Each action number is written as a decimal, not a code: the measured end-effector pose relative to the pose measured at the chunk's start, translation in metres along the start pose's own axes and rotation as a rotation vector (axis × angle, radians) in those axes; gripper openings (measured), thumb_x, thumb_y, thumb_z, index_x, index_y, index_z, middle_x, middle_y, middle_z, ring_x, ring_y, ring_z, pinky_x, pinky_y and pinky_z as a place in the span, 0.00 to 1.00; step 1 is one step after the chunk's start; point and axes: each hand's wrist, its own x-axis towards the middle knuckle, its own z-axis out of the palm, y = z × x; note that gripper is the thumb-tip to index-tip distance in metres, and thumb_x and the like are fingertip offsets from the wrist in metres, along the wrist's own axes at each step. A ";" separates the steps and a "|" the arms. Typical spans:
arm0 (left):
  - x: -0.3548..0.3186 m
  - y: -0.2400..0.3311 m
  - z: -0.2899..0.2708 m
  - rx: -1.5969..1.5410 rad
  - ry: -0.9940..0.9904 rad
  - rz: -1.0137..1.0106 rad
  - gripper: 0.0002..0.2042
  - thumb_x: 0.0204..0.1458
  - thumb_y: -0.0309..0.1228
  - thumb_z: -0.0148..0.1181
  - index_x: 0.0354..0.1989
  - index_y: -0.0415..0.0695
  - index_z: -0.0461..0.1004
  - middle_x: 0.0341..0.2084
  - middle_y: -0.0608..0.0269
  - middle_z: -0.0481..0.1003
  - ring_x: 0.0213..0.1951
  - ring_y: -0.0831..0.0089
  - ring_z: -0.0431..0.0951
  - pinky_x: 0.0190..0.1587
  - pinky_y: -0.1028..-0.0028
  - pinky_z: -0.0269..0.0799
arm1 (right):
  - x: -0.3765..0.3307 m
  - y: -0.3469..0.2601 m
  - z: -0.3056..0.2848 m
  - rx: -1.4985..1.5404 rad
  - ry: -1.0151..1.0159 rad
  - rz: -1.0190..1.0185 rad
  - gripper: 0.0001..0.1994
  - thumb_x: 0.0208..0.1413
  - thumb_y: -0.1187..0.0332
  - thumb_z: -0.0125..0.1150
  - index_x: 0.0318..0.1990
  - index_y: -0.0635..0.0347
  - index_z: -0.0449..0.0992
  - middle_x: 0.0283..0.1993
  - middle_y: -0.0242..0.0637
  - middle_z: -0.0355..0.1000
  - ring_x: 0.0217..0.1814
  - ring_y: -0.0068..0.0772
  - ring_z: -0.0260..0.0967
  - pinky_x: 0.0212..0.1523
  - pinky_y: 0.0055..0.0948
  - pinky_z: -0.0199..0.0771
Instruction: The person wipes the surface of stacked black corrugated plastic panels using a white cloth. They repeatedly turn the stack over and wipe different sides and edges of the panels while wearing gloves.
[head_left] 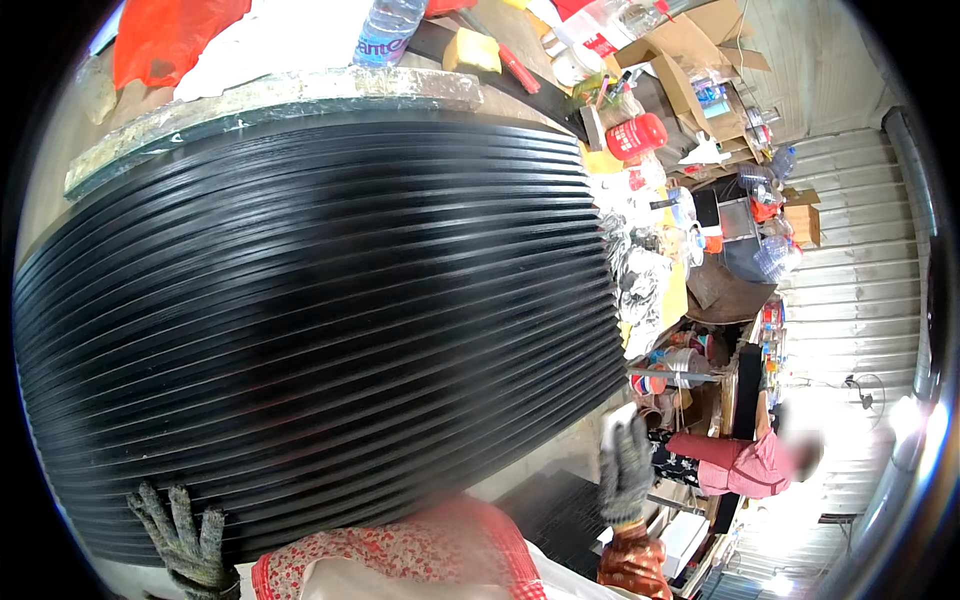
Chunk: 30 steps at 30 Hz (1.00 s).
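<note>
A tall stack of thin black sheets [320, 320] fills most of the view, its ribbed edges facing me. My left hand [180, 535], in a grey knit glove, presses against the lower left edge of the stack with fingers spread. My right hand [627, 470], also gloved, is raised at the stack's lower right corner and seems to hold a small pale piece; I cannot tell what it is. A worn grey board [280, 100] lies on top of the stack.
A cluttered table [660, 170] with boxes, a red container [637, 135], a plastic bottle [385, 30] and tools lies beyond the stack. Another person in a pink top [745, 462] sits at the right near a corrugated metal wall [850, 290].
</note>
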 end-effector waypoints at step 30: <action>0.045 0.010 -0.037 -0.285 0.103 0.057 0.29 0.61 0.50 0.49 0.70 0.54 0.62 0.71 0.50 0.58 0.69 0.31 0.55 0.64 0.32 0.55 | 0.097 0.105 0.038 0.576 0.338 0.506 0.23 0.66 0.70 0.56 0.67 0.65 0.67 0.69 0.41 0.67 0.70 0.30 0.61 0.68 0.30 0.60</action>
